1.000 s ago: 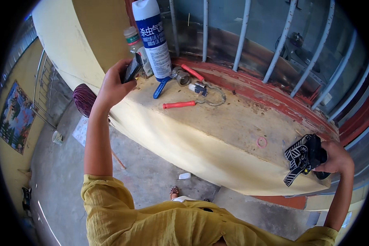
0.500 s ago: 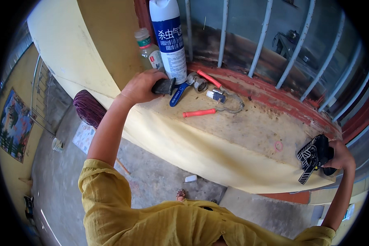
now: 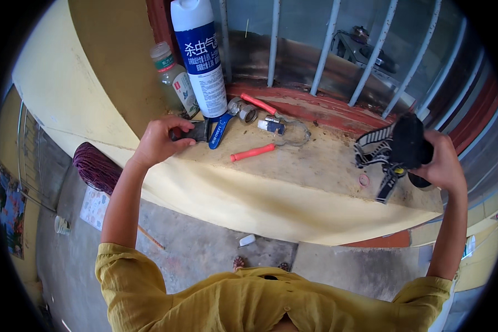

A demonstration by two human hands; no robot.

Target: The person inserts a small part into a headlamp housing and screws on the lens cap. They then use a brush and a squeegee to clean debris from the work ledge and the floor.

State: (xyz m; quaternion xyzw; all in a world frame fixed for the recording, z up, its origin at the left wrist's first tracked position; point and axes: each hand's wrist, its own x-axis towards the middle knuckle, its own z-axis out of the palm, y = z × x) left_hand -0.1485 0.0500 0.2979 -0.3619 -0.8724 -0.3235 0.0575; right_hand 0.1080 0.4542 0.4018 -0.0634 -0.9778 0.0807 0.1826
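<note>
My left hand (image 3: 163, 141) is at the left end of the ledge, thumb and fingers closed around one end of a flat black block (image 3: 196, 133). The block lies beside a blue lever handle (image 3: 220, 131) and below a tall white-and-blue spray can (image 3: 200, 61). At the right end of the ledge, my right hand (image 3: 445, 166) grips a bulky black object with striped straps (image 3: 406, 145). Its black-and-white straps hang loose over the ledge. What kind of thing it is does not show clearly.
The ledge (image 3: 315, 166) holds a glass bottle (image 3: 174, 80), a metal fitting (image 3: 243, 110), a red-handled tool (image 3: 253, 152), a small blue-and-white item (image 3: 271, 127) and a pink ring (image 3: 363, 180). Window bars (image 3: 274, 44) stand behind. A purple mop head (image 3: 94, 166) is lower left.
My left hand has lowered the black block onto the ledge beside the blue handle. My right hand has lifted the strapped object, its straps swinging. The whole view has shifted somewhat.
</note>
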